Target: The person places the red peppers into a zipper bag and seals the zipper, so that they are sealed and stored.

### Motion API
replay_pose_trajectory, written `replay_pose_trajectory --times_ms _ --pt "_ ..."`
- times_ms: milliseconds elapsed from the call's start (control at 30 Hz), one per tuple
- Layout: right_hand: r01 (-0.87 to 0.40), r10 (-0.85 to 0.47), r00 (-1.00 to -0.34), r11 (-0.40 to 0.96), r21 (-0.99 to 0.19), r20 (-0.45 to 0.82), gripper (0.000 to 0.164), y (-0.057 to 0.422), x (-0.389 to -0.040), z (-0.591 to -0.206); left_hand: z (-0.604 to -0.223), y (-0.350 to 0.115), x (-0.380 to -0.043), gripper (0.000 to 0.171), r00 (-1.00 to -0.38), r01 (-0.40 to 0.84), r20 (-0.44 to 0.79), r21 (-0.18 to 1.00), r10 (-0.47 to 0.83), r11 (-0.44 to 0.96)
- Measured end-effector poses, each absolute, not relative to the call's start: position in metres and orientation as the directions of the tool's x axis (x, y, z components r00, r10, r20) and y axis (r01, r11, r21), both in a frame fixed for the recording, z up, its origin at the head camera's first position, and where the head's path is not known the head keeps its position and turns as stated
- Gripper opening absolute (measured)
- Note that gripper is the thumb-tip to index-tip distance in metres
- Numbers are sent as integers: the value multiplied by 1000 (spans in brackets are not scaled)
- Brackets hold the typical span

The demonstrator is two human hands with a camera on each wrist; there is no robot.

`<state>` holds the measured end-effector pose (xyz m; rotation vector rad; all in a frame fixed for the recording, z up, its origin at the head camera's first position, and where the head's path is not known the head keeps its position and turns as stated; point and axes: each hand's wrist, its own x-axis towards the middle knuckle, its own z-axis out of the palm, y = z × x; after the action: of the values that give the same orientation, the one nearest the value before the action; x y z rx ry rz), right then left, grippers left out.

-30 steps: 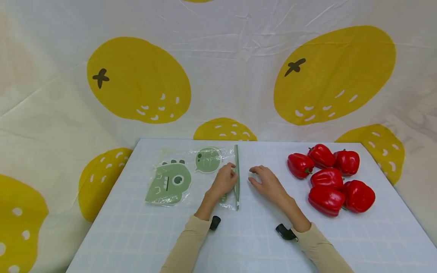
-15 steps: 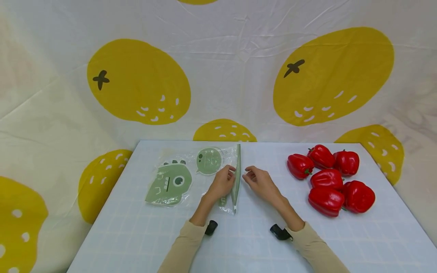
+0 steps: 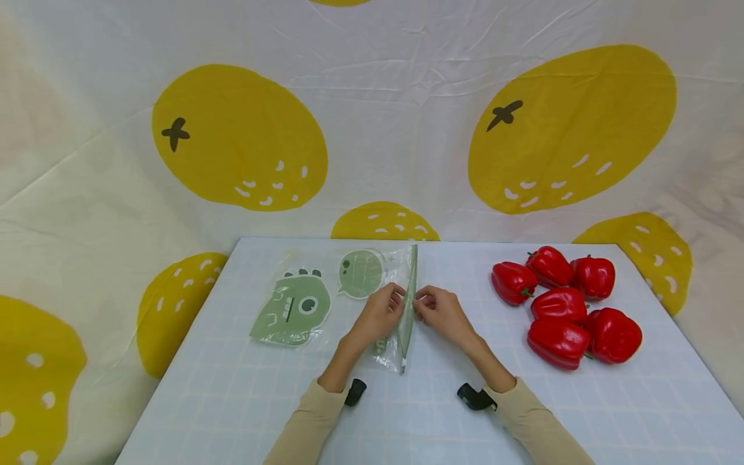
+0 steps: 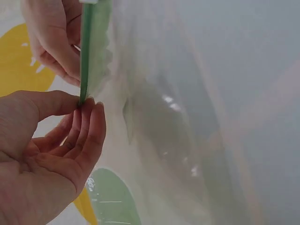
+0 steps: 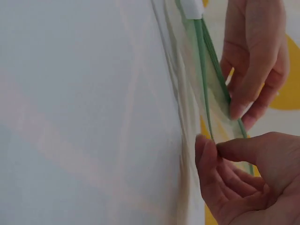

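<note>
A clear zip bag [image 3: 290, 310] with green dinosaur prints lies on the table, its green-edged mouth [image 3: 410, 284] lifted between the hands. My left hand [image 3: 380, 313] pinches one green edge of that mouth between thumb and fingertips, seen closely in the left wrist view. Opposite it, my right hand [image 3: 444, 316] pinches the other edge. In the right wrist view the two green strips [image 5: 202, 61] stand apart below a white slider [image 5: 192, 8], with a gap between them. Inside the bag no contents show.
Several red bell peppers [image 3: 559, 305] sit in a cluster on the right of the pale checked table [image 3: 192, 387]. Behind it hangs a cloth [image 3: 401, 148] with yellow fruit prints. Black wrist cameras [image 3: 476, 396] are on both forearms.
My right hand has moved left to the bag and now grips its edge. The bag's mouth has shifted slightly right with my left hand and opened a little.
</note>
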<state>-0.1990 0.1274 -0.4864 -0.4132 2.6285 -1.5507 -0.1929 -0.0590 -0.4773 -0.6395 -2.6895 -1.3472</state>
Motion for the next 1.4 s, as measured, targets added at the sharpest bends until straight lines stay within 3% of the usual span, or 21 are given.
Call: replay_pose_trajectory --times_ms 367,533,867,1167,1400 --pt "-17 -169 -985 300 -954 -36 14 126 -199 -490 -463 -54 -180 27 -897 437 345 611 275 660" --pt "9 -119 -992 276 -961 -44 15 129 -201 -491 -458 -53 -174 27 -868 452 447 526 219 720" --pt "37 -41 -998 301 -953 -52 14 135 -202 -490 -447 -62 -173 16 -823 428 565 545 61 721" --pt "-27 -86 -996 451 -892 -14 13 140 -197 -488 -445 -73 -176 10 -864 377 499 725 -63 577" --pt "-339 -288 -937 627 -701 196 24 141 -193 -491 -450 -70 -175 7 -899 358 435 784 -39 507"
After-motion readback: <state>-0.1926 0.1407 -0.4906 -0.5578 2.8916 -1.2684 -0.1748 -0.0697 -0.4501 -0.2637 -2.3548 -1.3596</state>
